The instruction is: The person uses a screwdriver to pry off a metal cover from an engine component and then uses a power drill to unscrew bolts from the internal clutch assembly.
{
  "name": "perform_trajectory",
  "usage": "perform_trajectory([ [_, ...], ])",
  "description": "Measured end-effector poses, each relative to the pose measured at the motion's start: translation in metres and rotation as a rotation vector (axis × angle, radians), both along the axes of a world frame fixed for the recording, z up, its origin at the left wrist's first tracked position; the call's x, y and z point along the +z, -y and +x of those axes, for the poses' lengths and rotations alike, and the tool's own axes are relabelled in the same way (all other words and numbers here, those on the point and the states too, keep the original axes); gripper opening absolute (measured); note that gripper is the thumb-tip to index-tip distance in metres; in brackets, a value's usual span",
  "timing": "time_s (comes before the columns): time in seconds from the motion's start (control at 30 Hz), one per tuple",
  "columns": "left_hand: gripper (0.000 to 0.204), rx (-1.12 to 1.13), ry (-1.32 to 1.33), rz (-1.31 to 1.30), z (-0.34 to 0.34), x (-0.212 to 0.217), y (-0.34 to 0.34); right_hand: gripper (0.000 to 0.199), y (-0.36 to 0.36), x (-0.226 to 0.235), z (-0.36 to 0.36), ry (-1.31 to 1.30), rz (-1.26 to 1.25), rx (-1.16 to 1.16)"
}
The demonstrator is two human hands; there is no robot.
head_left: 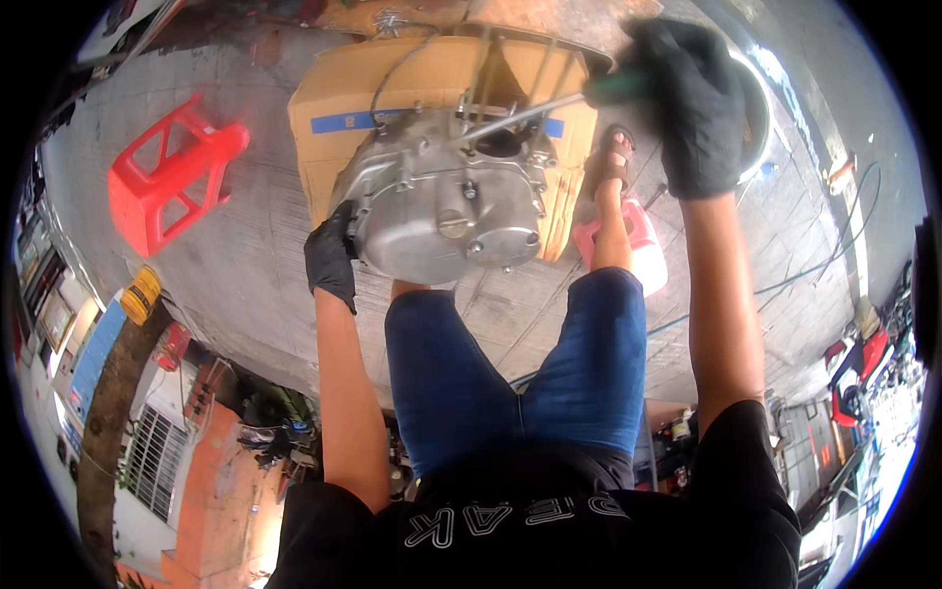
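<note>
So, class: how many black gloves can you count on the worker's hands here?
2. One on the left hand, against the side of the metal engine case; one on the right hand, gripping a green-handled tool. None appears hidden.

Engine case (442,201): dull grey cast metal, smooth. Box (339,108): matt brown cardboard. Stool (172,172): glossy red plastic. Gloves: matt black fabric.

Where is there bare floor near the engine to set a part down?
Bare concrete floor lies between the red plastic stool and the cardboard box, left of the left hand. It is crowded around the engine case, the right hand with its tool, and the metal basin.
</note>
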State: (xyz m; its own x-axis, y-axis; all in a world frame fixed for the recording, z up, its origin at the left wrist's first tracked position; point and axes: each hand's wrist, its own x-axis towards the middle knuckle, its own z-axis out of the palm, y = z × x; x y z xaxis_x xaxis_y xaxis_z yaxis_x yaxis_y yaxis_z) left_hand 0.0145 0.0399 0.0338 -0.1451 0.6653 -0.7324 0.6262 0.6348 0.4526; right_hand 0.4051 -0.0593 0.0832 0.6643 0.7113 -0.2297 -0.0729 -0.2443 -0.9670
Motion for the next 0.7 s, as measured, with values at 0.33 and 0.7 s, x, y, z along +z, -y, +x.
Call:
perform_trajectory([
  [0.33, 0.038, 0.264, 0.334, -0.194, -0.043, -0.029, -0.013, 0.013, 0.212, -0.089, -0.075, -0.493, -0.179, -0.674],
  [0.7, 0.042, -0.464, 0.235, -0.169, 0.027, -0.020, -0.002, 0.013, 0.217, -0.096, -0.102, -0.794, 0.007, -0.632],
])
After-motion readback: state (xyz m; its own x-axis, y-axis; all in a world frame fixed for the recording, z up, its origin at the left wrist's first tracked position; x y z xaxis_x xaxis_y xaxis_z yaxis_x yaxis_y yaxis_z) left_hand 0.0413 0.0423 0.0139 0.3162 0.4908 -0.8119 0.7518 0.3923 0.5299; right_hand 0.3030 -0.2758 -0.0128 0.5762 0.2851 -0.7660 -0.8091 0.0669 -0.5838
